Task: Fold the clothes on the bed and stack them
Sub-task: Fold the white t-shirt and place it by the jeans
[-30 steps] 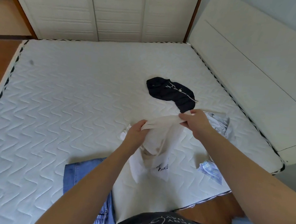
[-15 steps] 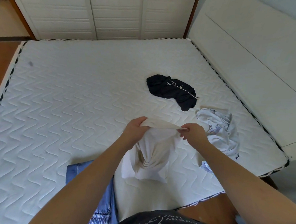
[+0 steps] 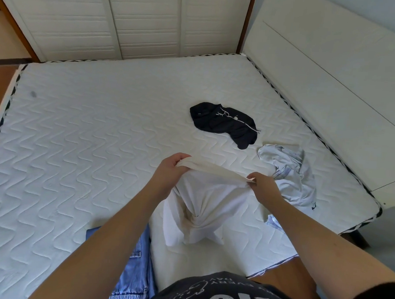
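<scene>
Honestly, most of the job looks undone. The bed [image 3: 100,144] stretches out bare and quilted ahead of me, and I can see no finished stack on it anywhere. At its near edge, under my left forearm, lies a blue denim piece [image 3: 138,256] with something striped below it; whether that counts as folded I cannot tell, since my arm hides much of it. To my right a pale blue shirt [image 3: 291,177] sits in a crumpled heap, and beyond it the dark garment [image 3: 223,123] with its white cord lies bunched, well apart from my hands. Both are unfolded.

The white garment [image 3: 202,204] is the one I am working on. I hold it up over the near part of the bed, between the denim and the pale shirt. My left hand [image 3: 170,173] grips one end of its top edge with curled fingers, and my right hand [image 3: 263,187] pinches the other end. That stretched edge runs left to right, tilting slightly down toward my right. The body hangs below it toward me, twisted into a knot of creases near its lower middle, so it needs shaking out before any fold.
</scene>
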The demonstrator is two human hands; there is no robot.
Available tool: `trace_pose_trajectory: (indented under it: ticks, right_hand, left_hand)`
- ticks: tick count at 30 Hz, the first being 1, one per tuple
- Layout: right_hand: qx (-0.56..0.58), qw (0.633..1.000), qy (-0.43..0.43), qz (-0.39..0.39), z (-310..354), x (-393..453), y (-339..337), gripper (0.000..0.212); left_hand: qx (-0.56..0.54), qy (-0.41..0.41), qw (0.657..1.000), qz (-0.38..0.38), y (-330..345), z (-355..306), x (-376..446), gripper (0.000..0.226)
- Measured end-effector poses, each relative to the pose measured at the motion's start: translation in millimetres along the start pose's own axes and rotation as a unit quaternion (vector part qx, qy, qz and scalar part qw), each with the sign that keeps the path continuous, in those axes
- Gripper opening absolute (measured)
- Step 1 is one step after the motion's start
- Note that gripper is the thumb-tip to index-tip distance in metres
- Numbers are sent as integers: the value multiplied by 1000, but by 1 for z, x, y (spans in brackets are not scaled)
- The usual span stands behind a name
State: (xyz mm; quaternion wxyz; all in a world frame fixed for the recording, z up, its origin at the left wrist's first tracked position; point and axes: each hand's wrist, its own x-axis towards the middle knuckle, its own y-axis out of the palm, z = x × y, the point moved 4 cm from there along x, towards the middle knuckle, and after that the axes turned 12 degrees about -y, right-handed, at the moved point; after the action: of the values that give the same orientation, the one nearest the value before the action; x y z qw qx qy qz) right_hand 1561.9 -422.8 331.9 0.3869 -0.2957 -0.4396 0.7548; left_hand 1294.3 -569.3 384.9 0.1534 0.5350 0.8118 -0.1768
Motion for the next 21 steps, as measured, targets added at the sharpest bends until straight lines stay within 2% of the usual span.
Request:
trace_pose_trajectory:
  ticks: [5,10,13,16,18,20,21]
  right_hand:
    - [47,999,4,-1,-1,0,-3,19]
    - [244,968,12,-62,18,1,-23,34]
    - [340,937,-23,-79,43,1,-32,42]
    - [304,950,-73,-25,73,-2,-28,40]
    - [220,970,-100,37,90,-6,-17,32]
    - [147,973,-125,123,104,-12,3,24]
    - [116,971,-136,159,111,-16,12,34]
  left_hand:
    - [58,30,998,-13,-7,0,7,27]
    - [158,47,986,27,-8,8,11,34]
    - [160,40,986,24,-4,5,14,32]
    - [125,28,991,46,5,-6,10,34]
    - [84,22,994,59,11,-15,8,37]
    - [47,22,997,63,17,-27,4,42]
    - [35,23,997,65,20,-34,2,42]
